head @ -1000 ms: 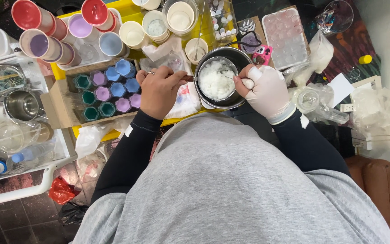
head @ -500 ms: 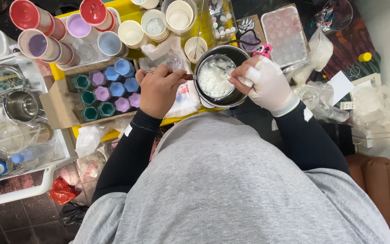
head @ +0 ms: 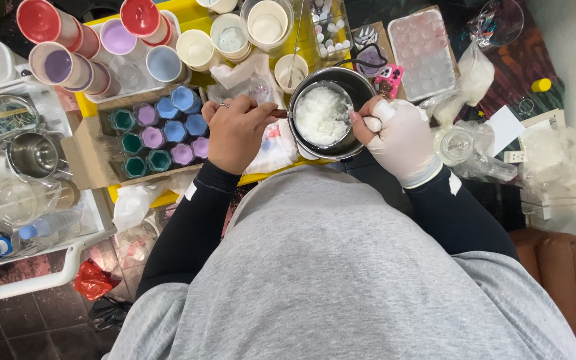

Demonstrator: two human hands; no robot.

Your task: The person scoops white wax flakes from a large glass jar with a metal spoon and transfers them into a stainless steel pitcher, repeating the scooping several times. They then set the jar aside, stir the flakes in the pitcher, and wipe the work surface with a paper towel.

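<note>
Crowded with cups and moulds, the yellow table [head: 191, 20] is centred on a steel saucepan [head: 331, 110] of white flakes [head: 321, 113], whose handle is clamped in the bare left hand [head: 235, 130] beside it, while a small white piece is pinched by the gloved right hand [head: 401, 140] at its rim.

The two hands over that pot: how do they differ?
The left hand is bare with a ring on one finger; the right hand wears a white glove. The left hand grips the handle at the pot rim; the right hand holds a utensil reaching into the white stuff inside. Both arms wear black sleeves.
</note>
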